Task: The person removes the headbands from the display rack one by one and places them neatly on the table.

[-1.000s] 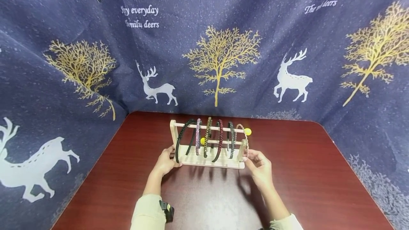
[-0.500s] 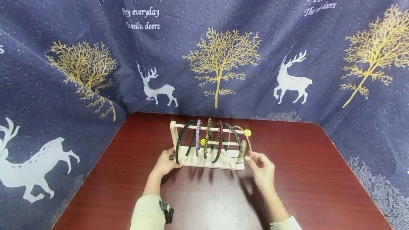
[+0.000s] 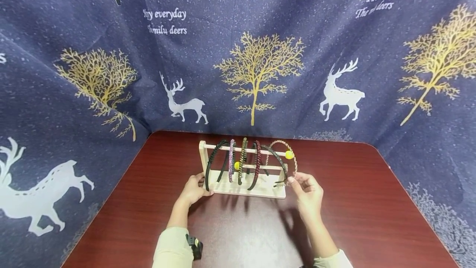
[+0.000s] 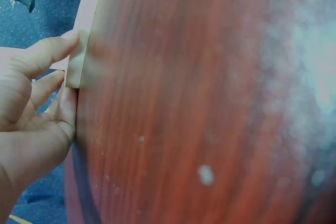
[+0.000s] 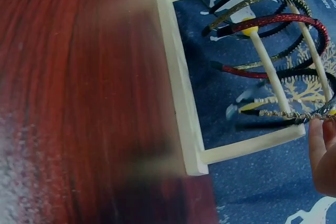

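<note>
A wooden headband rack (image 3: 256,192) with two rods stands on the table. In the head view my left hand (image 3: 194,189) grips the left end of its base; the left wrist view has thumb and fingers around that wood. My right hand (image 3: 309,193) pinches the lower part of a thin beige beaded headband (image 3: 295,163), which loops around the yellow ball (image 3: 289,155) at the upper rod's end. Close to those fingertips leans a dark grey headband (image 3: 279,160); whether they touch it I cannot tell. A red headband (image 3: 258,160) hangs further left.
Also on the rack are a gold headband (image 3: 242,158), a pink glittery headband (image 3: 231,164) and a black headband (image 3: 210,166). A second yellow ball (image 3: 236,165) caps the lower rod. Behind the reddish table (image 3: 353,202) hangs a blue deer-patterned cloth (image 3: 230,11).
My right hand has moved slightly right, drawing the beige headband out to the rod's end around the yellow ball. The dark grey headband has swung to a slant. My left hand stays on the base.
</note>
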Available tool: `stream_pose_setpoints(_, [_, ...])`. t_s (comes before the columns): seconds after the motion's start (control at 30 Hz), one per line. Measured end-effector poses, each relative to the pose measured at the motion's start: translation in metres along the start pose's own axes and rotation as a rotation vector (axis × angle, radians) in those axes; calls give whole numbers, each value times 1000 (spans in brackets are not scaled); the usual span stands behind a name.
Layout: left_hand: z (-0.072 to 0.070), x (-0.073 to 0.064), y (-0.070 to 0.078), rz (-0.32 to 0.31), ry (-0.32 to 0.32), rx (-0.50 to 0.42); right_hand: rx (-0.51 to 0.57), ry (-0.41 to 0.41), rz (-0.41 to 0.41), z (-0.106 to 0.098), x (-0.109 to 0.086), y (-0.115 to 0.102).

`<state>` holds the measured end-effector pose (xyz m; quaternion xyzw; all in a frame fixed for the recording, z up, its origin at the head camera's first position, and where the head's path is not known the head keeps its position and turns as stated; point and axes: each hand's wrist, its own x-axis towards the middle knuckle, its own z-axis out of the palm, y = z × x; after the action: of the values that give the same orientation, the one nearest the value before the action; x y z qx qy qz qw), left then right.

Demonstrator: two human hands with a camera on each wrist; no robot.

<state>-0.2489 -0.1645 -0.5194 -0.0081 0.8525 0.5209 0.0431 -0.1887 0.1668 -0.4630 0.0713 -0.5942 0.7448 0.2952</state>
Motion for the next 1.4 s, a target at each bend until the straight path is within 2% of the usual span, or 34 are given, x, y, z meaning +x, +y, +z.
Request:
stream_pose_setpoints(0.2, [0,0,2,-8,3,-14,21,15,-5,3,2,-5])
stream_pose_setpoints(0.33, [0,-1,1,-7,2,-11,-3,15,-16,1,0,-8])
stream_pose_setpoints(0.43, [0,-1,0,-12,2,-11,-6,14,-47,-2,-1,-9])
stream_pose_setpoints(0.57, [1,0,-1,-10,3,-12,85,-44,-133,-13,5,3])
stream_pose_setpoints(0.67, [1,0,-2,-12,3,-15,92,-42,-156,-14,7,-3])
stream_pose_setpoints(0.8, [2,0,-3,-8,6,-14,47,21,-126,-5,7,-29])
stream_pose_setpoints(0.93, [3,0,-2,5,16,-7,98,28,-135,-5,11,-37])
stream_pose_setpoints(1.07, [3,-1,-1,6,18,0,142,41,-147,-9,15,-40])
stream_pose_setpoints(1.33, [3,-2,-1,7,23,4,183,133,-99,-17,22,-46])
stream_pose_setpoints(1.4, [3,-3,0,8,23,4,225,148,-93,-22,26,-43])
